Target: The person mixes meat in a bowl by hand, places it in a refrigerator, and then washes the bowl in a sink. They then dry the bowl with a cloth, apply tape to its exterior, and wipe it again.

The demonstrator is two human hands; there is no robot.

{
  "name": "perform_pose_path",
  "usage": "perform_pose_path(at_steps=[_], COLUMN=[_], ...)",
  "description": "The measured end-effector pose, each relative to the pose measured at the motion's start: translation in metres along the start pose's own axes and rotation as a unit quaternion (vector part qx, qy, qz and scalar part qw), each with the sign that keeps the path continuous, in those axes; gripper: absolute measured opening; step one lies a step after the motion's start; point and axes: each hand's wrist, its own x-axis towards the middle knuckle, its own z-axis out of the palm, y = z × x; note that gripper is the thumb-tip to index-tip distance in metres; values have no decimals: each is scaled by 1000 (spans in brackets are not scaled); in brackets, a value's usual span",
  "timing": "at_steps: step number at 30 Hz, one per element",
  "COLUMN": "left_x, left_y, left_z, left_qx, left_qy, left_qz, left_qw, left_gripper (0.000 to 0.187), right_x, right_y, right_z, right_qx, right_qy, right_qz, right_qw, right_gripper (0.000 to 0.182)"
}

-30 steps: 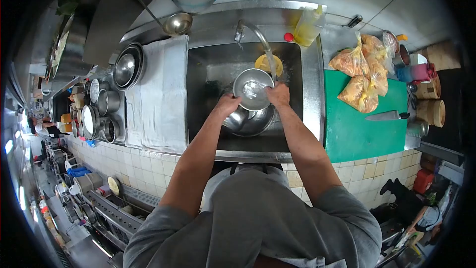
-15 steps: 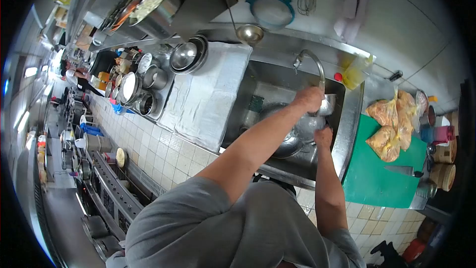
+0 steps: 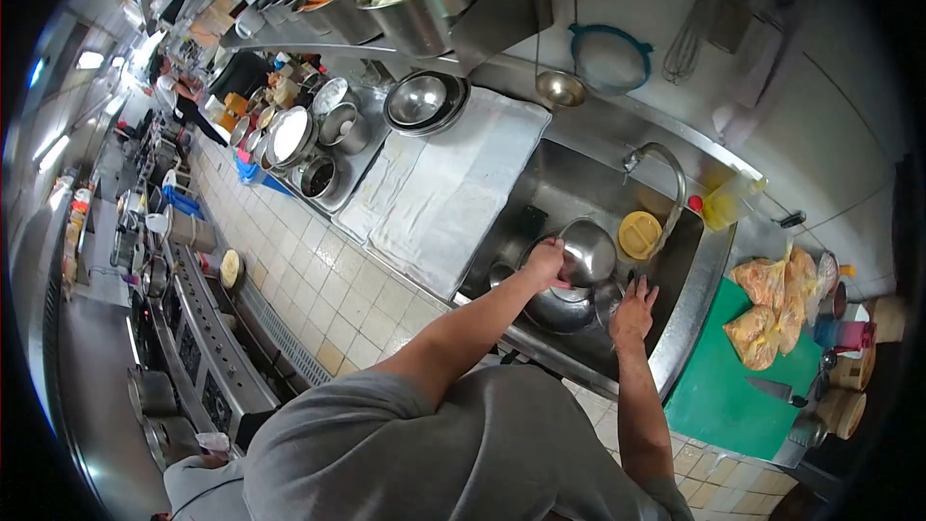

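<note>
My left hand grips the rim of a shiny steel bowl over the sink. Under it lies a wider steel bowl on the sink bottom. My right hand has its fingers spread, beside a small steel bowl; whether it touches that bowl is hard to tell. Beyond my hands, a round yellow divided piece sits in the sink below the curved tap. A dark pad lies in the sink's left part.
White cloths cover the counter left of the sink, with stacked bowls behind. On the right, a green cutting board carries bagged food and a knife. A ladle and strainer hang above. Another person stands far left.
My left hand has come away from the tap, down and left, and now holds the steel bowl. My right hand's fingers have opened. The yellow piece has come into sight. The view has shifted.
</note>
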Motion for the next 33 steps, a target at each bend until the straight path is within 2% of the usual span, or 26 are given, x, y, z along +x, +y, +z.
perform_pose_path(at_steps=[1,2,3,4,6,7,9,10,11,12,13,14,16,17,18,21,23,25,26,27,28,29,30,31,32,33], left_x=[2,4,-46,-58,-69,-74,-77,-73,-65,-61,-66,-77,-64,-47,-24,-12,2,2,2,5,9,-8,-3,-1,2,15], left_y=[5,9,29,42,73,94,144,174,206,240,274,297,345,369,386,388,370,326,283,225,172,126,82,52,30,12], left_z=[-2,-8,6,0,-15,-25,-55,-76,-100,-124,-142,-152,-185,-209,-233,-255,-241,-205,-176,-148,-119,-84,-58,-25,-1,8], left_qx=[253,480,502,499,488,472,439,422,431,476,491,504,503,566,561,629,581,503,463,363,364,288,276,182,87,-36], left_qy=[15,32,74,75,94,116,139,139,165,202,191,263,347,366,351,293,402,269,220,128,66,-76,-103,-121,-133,-250], left_qz=[190,359,403,401,511,525,572,603,677,692,676,660,619,613,617,575,622,740,760,726,688,389,270,123,-31,-45], left_qw=[949,800,762,764,701,699,678,663,574,504,516,491,493,413,426,433,337,355,400,569,624,872,917,968,987,967], left_gripper=[32,31,25,25,17,14,8,6,8,9,10,10,15,19,23,27,31,34,28,25,24,37,62,74,86,89], right_x=[10,17,23,37,78,91,114,135,148,148,161,164,175,186,193,195,190,185,180,177,176,172,164,145,126,122], right_y=[-3,-8,-10,-7,3,3,3,12,21,22,30,23,33,41,48,60,62,64,62,64,65,60,47,27,9,7], right_z=[-7,-14,-24,-21,-17,-26,-49,-47,-41,-53,-46,-59,-54,-46,-40,-35,-25,-22,-21,-19,-20,-29,-44,-69,-88,-84], right_qx=[7,16,-1,-4,15,14,79,32,-17,15,-16,44,25,34,43,101,119,162,181,212,243,248,252,331,408,383], right_qy=[-5,-13,12,10,13,15,-11,-18,-32,18,48,55,41,52,65,70,79,97,98,94,93,62,30,9,-11,39], right_qz=[-6,-12,-28,-31,-25,-26,75,39,8,32,13,118,80,80,82,49,80,108,113,81,48,61,73,70,65,30], right_qw=[1000,1000,1000,999,999,999,994,999,999,999,999,991,996,995,994,991,986,976,972,969,964,965,965,941,911,922], right_gripper=[67,66,58,58,47,47,33,28,24,26,30,32,32,33,33,33,33,32,31,33,34,34,35,32,29,27])
